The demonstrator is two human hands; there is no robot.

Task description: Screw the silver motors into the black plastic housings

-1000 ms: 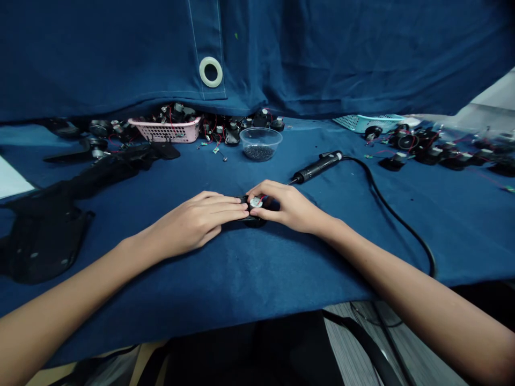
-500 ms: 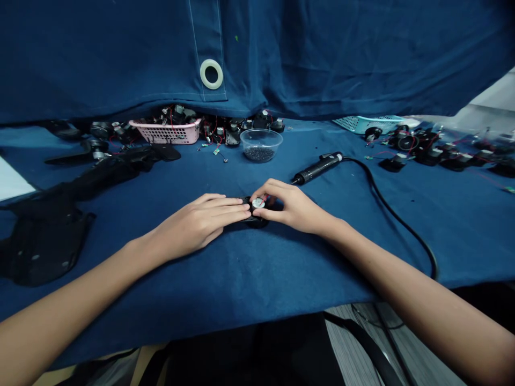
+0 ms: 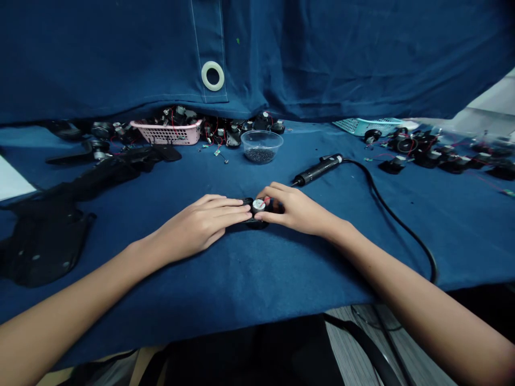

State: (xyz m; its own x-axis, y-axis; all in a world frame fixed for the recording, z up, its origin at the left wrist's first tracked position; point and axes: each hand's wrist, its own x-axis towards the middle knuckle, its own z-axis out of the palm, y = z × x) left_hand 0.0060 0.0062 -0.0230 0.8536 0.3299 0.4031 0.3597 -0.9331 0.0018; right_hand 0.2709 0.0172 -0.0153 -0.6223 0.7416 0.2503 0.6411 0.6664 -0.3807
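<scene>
**benchrat:** Head cam, both hands meet mid-desk. The left hand (image 3: 201, 220) lies flat with its fingers straight, pressing down on a small black plastic part (image 3: 257, 223) rather than wrapping round it. The right hand (image 3: 295, 209) has thumb and forefinger pinched on a small white round disc (image 3: 258, 203) that sits on top of that part. There's a thin red wire right by the disc. All of it rests on the blue cloth-covered desk (image 3: 257, 279), dead centre and near the front edge.

**solder_sam:** Looks to me like the seating step, disc getting nudged into place on the part. What's around?

**benchrat:** From the hands:
- The black corded electric screwdriver (image 3: 317, 168) lies at 1 o'clock, nothing touching it.
- A clear plastic bowl of dark bits (image 3: 261, 146) is at 12.
- A pink plastic basket (image 3: 166, 131) is at 11.
- Big black plastic shells (image 3: 44, 236) are at 9.
- A row of black parts with red wires (image 3: 426, 147) is at 2, next to a teal plastic basket (image 3: 366, 124).

**solder_sam:** I'd guess fastening comes after. That'd call for the left hand pinning the part down, with the right letting go of the disc to reach for the screwdriver. The disc could slip if it isn't seated flush. Can't tell from here whether it is.
</scene>
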